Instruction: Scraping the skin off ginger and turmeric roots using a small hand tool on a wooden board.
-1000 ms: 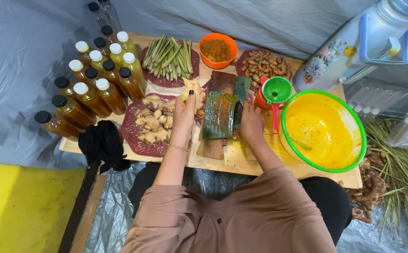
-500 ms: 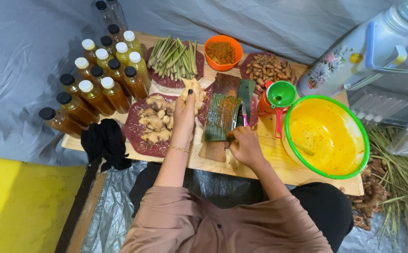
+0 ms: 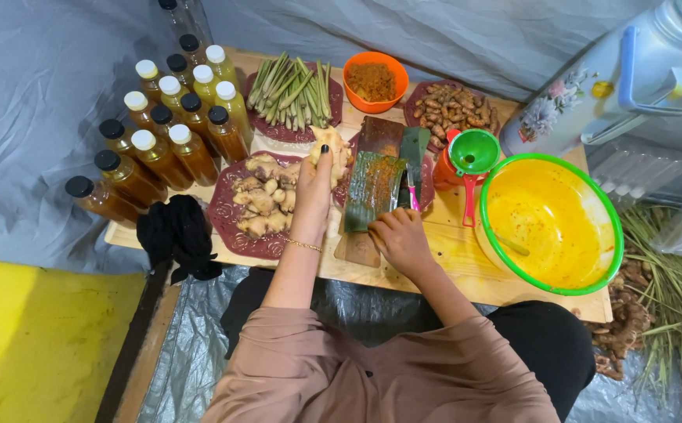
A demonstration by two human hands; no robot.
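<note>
Right hand [image 3: 400,237] lower now, fingers curled.

Amber bottles [image 3: 165,149] capped in black and white, maroon patterned plates [image 3: 227,227], orange bowl [image 3: 375,81], yellow basin [image 3: 548,223] rimmed in green, green funnel [image 3: 474,151], black cloth [image 3: 176,235], pink-handled knife [image 3: 413,168].

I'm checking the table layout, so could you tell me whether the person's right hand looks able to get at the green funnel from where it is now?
Probably yes. The right hand grips a knife at the near end of the cutting board, and the green funnel sits on an orange jug just beyond, to its right. Only bare tabletop seems to lie between them.
</note>
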